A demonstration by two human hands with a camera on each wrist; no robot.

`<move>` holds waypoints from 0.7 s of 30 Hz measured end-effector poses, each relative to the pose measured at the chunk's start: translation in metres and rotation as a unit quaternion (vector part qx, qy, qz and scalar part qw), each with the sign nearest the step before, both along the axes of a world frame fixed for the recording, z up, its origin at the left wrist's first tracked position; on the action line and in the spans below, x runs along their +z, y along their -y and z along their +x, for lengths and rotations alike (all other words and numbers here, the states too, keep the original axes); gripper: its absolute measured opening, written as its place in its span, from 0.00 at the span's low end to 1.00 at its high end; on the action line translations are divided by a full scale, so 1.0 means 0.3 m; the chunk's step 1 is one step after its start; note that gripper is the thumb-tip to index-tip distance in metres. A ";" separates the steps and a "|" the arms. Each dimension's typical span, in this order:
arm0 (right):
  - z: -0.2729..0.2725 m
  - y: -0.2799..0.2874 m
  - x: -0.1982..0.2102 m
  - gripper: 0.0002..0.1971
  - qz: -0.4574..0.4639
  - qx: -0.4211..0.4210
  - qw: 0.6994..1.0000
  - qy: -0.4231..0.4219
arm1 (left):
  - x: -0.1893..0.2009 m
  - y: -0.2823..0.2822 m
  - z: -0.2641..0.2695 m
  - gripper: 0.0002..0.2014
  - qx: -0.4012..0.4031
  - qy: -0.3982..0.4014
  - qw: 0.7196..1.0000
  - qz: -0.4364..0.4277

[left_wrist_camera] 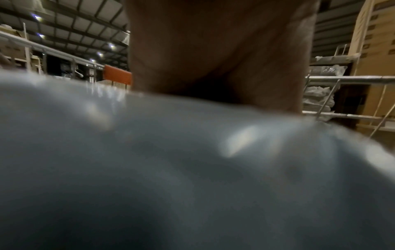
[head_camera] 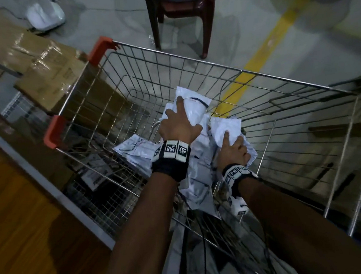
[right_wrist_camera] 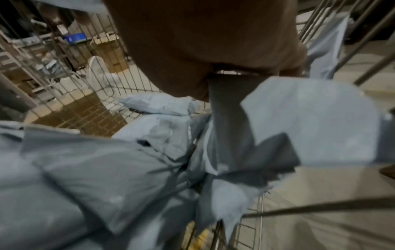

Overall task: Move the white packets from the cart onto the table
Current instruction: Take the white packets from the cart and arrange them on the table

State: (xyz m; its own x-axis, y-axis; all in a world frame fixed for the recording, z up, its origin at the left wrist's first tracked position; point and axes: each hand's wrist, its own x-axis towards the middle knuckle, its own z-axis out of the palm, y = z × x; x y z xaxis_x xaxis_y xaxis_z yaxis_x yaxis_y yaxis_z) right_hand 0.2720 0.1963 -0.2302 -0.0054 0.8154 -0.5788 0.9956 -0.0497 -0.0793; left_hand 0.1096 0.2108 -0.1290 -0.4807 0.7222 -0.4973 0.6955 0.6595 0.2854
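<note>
- No words, numbers or brands are showing clearly enough to read.
- Print on the white packets [head_camera: 195,112] and cardboard boxes [head_camera: 47,73] is blurring into illegible marks.

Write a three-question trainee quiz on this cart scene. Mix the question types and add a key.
1. True or false: the left hand rests on a white packet inside the wire cart.
2. What does the right hand grip? A) the cart's orange corner guard B) another white packet C) a cardboard box
3. Fill in: the line painted on the floor beyond the cart is ____.

Key: 1 true; 2 B; 3 yellow.
</note>
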 end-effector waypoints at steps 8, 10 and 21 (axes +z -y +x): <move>0.039 0.006 0.248 0.32 0.020 -0.039 0.987 -0.156 | 0.212 0.081 0.028 0.51 0.003 0.013 0.997 0.074; 0.055 0.026 0.326 0.28 0.071 -0.053 0.975 -0.205 | 0.280 0.109 0.032 0.50 0.006 0.009 0.993 0.115; 0.211 0.229 0.830 0.24 0.270 -0.059 0.882 -0.381 | 0.682 0.347 0.062 0.49 0.030 0.015 0.965 0.261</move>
State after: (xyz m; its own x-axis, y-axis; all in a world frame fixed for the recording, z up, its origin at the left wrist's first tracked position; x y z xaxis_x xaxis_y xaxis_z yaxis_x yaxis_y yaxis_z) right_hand 0.3353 0.1276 0.0189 -0.1218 0.9921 0.0298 0.6337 0.1008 -0.7670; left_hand 0.1281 0.1067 0.0756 -0.5201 0.8496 -0.0879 0.6476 0.4593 0.6080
